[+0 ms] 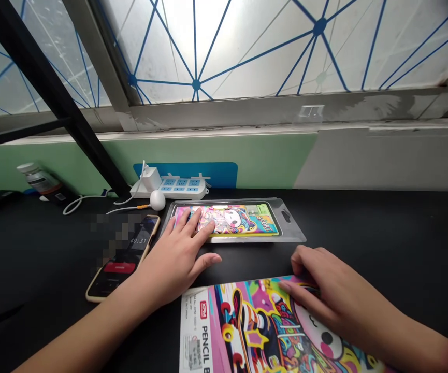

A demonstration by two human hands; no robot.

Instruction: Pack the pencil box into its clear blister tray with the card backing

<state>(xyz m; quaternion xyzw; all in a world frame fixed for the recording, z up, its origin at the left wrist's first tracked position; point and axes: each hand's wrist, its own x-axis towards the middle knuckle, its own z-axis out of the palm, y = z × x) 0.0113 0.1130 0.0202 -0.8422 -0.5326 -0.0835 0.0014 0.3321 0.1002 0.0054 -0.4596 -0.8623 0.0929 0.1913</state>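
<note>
My left hand (183, 254) lies with its fingers spread over the left part of a clear plastic tray (291, 230). Inside the tray is a colourful cartoon booklet or case (239, 220). Nearer to me, a bright printed pencil box package (262, 326) lies at the bottom of the view, with a white label strip on its left. My right hand (317, 285) holds the package's far edge, thumb on top and the other fingers curled behind it.
A phone (118, 264) lies left of my left hand. Behind it are a white power strip (183, 188) with a plug, a round white object (157, 200) on a cable, and a bottle (43, 181). A black post (64, 103) slants down at the left.
</note>
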